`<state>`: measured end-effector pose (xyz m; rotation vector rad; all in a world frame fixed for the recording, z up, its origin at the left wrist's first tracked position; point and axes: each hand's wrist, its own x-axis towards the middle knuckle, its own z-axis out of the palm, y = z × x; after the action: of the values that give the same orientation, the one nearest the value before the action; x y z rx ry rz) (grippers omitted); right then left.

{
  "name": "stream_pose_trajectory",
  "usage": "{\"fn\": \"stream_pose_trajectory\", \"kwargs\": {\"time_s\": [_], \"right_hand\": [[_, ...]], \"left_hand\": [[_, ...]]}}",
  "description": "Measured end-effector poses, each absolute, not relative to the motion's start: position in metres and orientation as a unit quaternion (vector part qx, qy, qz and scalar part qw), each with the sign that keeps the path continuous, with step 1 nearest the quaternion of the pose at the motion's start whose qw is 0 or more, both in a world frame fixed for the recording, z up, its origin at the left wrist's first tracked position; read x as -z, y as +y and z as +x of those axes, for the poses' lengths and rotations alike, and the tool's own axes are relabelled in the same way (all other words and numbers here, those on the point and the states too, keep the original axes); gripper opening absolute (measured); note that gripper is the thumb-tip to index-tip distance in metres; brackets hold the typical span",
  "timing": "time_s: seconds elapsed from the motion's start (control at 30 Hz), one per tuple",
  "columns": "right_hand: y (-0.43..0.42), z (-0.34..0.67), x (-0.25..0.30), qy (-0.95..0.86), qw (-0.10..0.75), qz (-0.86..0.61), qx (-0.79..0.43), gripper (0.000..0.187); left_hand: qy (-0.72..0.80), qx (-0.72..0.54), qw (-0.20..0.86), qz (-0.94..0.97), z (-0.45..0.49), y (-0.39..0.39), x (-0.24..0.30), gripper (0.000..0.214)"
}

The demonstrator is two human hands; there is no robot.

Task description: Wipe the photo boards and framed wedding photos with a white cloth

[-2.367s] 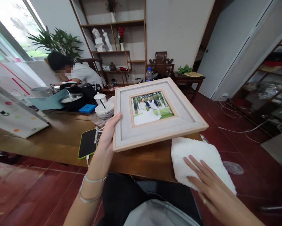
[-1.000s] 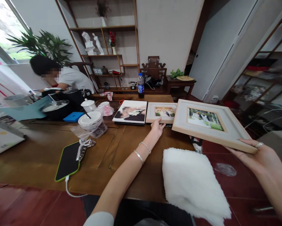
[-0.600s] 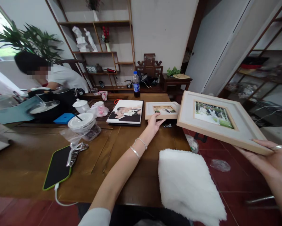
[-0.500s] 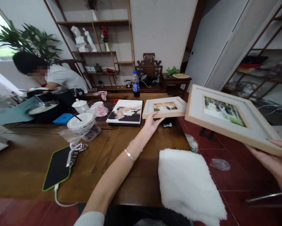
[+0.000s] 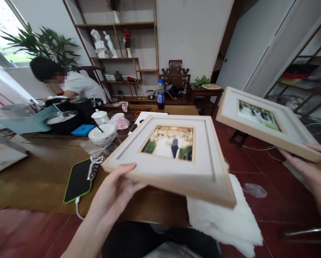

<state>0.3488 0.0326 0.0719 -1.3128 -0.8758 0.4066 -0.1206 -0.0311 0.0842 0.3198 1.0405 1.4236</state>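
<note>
Gripped at its near left corner, a light-wood picture frame (image 5: 171,172) with a couple's photo is in my left hand (image 5: 120,190), tilted above the table's right end. My right hand (image 5: 307,168) holds a second picture frame (image 5: 262,125) by its near right edge, out beyond the table over the floor. Below the first frame lies a white fluffy cloth (image 5: 224,222), partly covered by it. Behind that frame a photo panel (image 5: 149,115) on the table is mostly hidden.
A phone (image 5: 77,181) with a cable, a lidded plastic tub (image 5: 102,132), a white teapot (image 5: 100,116), a blue box (image 5: 82,130) and a bottle (image 5: 160,96) stand on the wooden table (image 5: 39,179). Across it sits a person (image 5: 82,84). Plastic wrap (image 5: 254,190) lies on the red floor.
My left hand has lifted its frame off the table and brought it nearer, toward me and left. The right frame stays held, slightly higher in view.
</note>
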Motion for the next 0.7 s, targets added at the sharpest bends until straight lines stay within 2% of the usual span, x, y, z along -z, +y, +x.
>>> {"fn": "stream_pose_trajectory", "kwargs": {"time_s": [0.1, 0.2, 0.43, 0.7], "right_hand": [[0.057, 0.314, -0.073, -0.242, 0.702, -0.541, -0.396, 0.023], [0.083, 0.279, -0.065, -0.193, 0.684, -0.498, -0.497, 0.022], [0.127, 0.240, -0.020, -0.189, 0.622, -0.520, -0.555, 0.024], [0.163, 0.232, 0.006, -0.173, 0.611, -0.484, -0.601, 0.032]], "left_hand": [[0.520, -0.605, 0.593, 0.109, -0.133, -0.070, -0.075, 0.054], [0.545, -0.578, 0.602, 0.088, -0.136, -0.094, -0.069, 0.057], [0.554, -0.553, 0.621, 0.052, -0.144, -0.120, -0.039, 0.071], [0.557, -0.550, 0.622, 0.018, -0.143, -0.114, -0.005, 0.076]]}}
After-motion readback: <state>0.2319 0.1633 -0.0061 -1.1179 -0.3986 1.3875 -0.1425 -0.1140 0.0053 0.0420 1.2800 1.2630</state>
